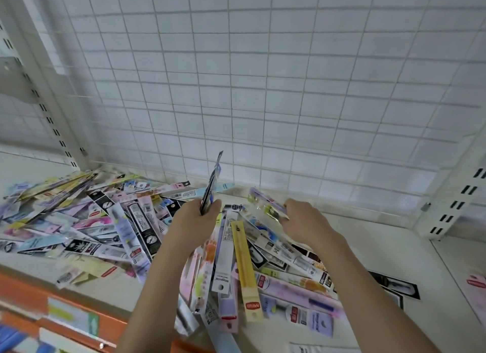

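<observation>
A person's two bare hands work over a heap of long, narrow retail packets spread across a white shop shelf. The left hand is clenched around the lower end of a dark packet, fingers and thumb wrapped on it. The packet stands almost upright above the heap, its long axis running from the fist up and slightly right, its top end pointing toward the grid panel behind the shelf. It is seen nearly edge-on, so its printing cannot be read.

The right hand pinches one end of a clear packet with lilac and yellow-green print. That packet lies at a low slant, its long axis running from the fingers up and to the left, its free end pointing toward the dark packet; the two are near but apart.

Both held packets sit above the middle of the pile, which spreads from the shelf's left rear corner to its front edge. Between the forearms a yellow packet lies on the pile, long axis running front to back. A slotted upright rises at the left, and an orange strip runs below the shelf's front edge.
</observation>
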A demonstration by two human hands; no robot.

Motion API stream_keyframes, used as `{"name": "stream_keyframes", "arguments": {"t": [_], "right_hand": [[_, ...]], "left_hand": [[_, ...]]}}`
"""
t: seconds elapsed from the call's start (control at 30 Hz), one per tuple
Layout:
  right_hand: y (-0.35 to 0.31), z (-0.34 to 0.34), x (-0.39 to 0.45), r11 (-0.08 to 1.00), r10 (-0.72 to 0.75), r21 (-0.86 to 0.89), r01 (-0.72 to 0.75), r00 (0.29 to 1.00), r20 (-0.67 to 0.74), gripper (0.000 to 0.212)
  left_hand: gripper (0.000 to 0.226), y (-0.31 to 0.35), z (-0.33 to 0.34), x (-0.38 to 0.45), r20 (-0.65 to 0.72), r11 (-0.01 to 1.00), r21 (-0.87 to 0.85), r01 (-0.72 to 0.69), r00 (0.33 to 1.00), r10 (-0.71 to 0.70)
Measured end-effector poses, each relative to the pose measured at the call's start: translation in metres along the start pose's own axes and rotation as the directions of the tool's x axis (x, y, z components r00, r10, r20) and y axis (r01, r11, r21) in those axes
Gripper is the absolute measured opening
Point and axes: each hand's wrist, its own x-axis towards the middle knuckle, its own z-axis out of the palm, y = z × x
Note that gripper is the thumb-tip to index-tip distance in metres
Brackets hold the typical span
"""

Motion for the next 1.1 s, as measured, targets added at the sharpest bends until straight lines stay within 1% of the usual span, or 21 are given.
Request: {"name": "stream_keyframes", "arguments": {"t": [0.07,0.13,0.2,0.23,0.3,0.33,0.4,0.5,0.57,0.67,0.77,0.87,0.97,1.1], "right_hand": [[-0.005,-0.005,0.002,1.000,-0.011,0.008,0.011,0.999,-0.043,0.014],[-0.013,-0.007,0.004,0.999,-0.035,0.001,0.035,0.998,-0.050,0.023],[-0.021,-0.005,0.004,0.999,-0.041,-0.034,0.041,0.999,0.005,0.036],[-0.024,0.000,0.005,0.997,-0.037,-0.061,0.040,0.998,0.045,0.036],[-0.026,0.010,0.009,0.997,-0.017,-0.078,0.024,0.995,0.094,0.030],[-0.026,0.013,0.010,0.998,0.002,-0.069,0.005,0.995,0.101,0.031],[-0.025,0.010,0.010,0.998,0.027,-0.063,-0.020,0.994,0.108,0.030],[-0.019,-0.004,0.004,0.998,0.027,-0.053,-0.022,0.995,0.094,0.025],[-0.013,-0.012,0.000,0.999,0.033,-0.046,-0.029,0.996,0.082,0.025],[-0.003,-0.020,-0.010,0.998,0.053,-0.022,-0.052,0.997,0.051,0.024],[0.007,-0.023,-0.023,0.999,0.041,0.034,-0.042,0.999,0.034,0.016],[0.019,-0.022,-0.036,0.999,0.023,0.033,-0.024,0.999,0.029,0.011],[0.029,-0.018,-0.049,0.999,0.000,0.032,0.000,1.000,-0.001,0.021],[0.037,-0.012,-0.062,0.993,-0.020,0.116,0.020,1.000,0.007,0.015]], "left_hand": [[0.042,-0.002,0.002,0.002,0.017,1.000,0.006,-0.006,1.000,0.006],[0.043,-0.003,0.003,0.004,0.032,1.000,0.018,-0.016,0.999,0.016],[0.043,-0.004,0.003,0.005,0.045,0.999,0.027,-0.017,0.999,0.015],[0.043,-0.005,0.003,0.006,0.050,1.000,0.018,-0.012,0.999,0.011],[0.040,-0.008,0.002,0.007,0.052,1.000,-0.009,0.008,0.999,-0.008],[0.040,-0.010,0.001,0.008,0.048,1.000,-0.012,0.018,0.999,-0.017],[0.040,-0.013,-0.001,0.008,0.052,0.999,0.019,0.026,0.998,-0.027],[0.044,-0.014,-0.001,0.005,0.083,0.985,0.171,0.011,0.996,-0.025],[0.047,-0.012,0.003,0.002,0.102,0.965,0.262,-0.006,0.995,-0.021],[0.054,-0.005,0.016,-0.005,0.139,0.936,0.351,-0.042,0.990,-0.007],[0.056,0.003,0.031,-0.013,0.183,0.919,0.387,-0.079,0.983,0.007],[0.054,0.008,0.041,-0.021,0.158,0.898,0.438,-0.045,0.987,-0.028],[0.046,0.011,0.046,-0.028,0.109,0.877,0.480,0.027,0.990,-0.090],[0.042,0.016,0.053,-0.034,0.084,0.881,0.470,0.062,0.990,-0.115]]}}
